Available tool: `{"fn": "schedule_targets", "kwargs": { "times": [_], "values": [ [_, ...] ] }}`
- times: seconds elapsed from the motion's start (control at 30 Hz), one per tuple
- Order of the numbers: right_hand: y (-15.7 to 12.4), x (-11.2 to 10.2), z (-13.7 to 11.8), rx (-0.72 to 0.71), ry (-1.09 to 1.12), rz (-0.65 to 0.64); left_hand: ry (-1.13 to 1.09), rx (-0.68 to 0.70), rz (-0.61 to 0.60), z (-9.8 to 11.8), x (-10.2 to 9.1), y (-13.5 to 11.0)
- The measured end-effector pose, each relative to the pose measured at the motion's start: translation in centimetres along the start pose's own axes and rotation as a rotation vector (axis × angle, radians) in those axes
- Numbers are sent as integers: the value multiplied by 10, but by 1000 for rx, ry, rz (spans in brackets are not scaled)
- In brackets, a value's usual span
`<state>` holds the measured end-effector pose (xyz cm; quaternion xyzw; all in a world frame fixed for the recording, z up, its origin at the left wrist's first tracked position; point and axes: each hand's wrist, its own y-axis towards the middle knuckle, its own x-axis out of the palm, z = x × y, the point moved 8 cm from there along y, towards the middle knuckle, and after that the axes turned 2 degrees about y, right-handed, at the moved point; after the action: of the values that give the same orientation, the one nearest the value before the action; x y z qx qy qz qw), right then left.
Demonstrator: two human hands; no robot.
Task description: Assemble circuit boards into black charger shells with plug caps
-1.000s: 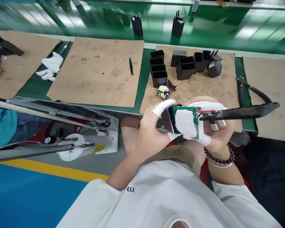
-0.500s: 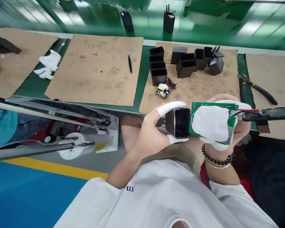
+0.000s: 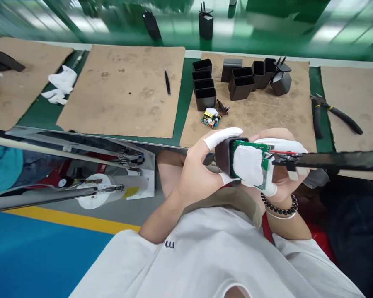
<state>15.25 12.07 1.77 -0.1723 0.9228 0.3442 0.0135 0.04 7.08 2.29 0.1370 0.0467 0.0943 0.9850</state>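
My left hand (image 3: 199, 165), with white finger cots on thumb and finger, is closed round a black plastic housing (image 3: 224, 159) whose open end faces right. In my right hand (image 3: 282, 174) is a green circuit board (image 3: 265, 167) carrying a white pad of paste (image 3: 248, 165). The board's left edge sits at the housing's mouth and seems to be partly inside. Red and black wires (image 3: 282, 153) run from its right end to a long dark flat piece (image 3: 342, 160) sticking out to the right. My right fingertips are partly hidden behind the board.
Several black housings (image 3: 205, 98) stand on the right cardboard sheet (image 3: 267, 114), with a small populated circuit board (image 3: 210, 118) in front. Pliers (image 3: 335, 109) lie to the right. Tweezers (image 3: 167, 82) rest on the middle cardboard (image 3: 124, 91); crumpled white cloth (image 3: 64, 80) lies farther left.
My right hand has moved left, bringing the circuit board from beside the housing into its open mouth. The left hand keeps its hold on the housing, nearly still.
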Motion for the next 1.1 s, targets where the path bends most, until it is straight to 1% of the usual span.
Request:
{"fn": "schedule_targets", "kwargs": {
  "times": [0.07,0.1,0.13,0.23,0.3,0.43,0.63,0.9,1.1],
  "values": [
    [4,-1,-11,-115,36,37,-9,2,-13,-1,0,1],
    [5,-1,-15,-146,49,42,-9,-4,-19,-2,1,1],
    [6,1,-16,-146,60,39,-5,-12,-25,-3,1,2],
    [8,3,-15,-123,103,47,1,-20,-36,-6,0,4],
    [8,5,-12,-82,117,40,-2,-14,-40,-9,-1,5],
    [4,7,-5,7,110,18,7,-28,-35,-18,-3,5],
    [-1,7,1,79,103,26,-14,-21,-35,-27,-4,5],
    [-3,11,0,107,72,-2,-18,23,-56,-32,-5,6],
    [-2,10,-9,24,39,-30,-19,110,-49,-31,-6,6]
  ]
}}
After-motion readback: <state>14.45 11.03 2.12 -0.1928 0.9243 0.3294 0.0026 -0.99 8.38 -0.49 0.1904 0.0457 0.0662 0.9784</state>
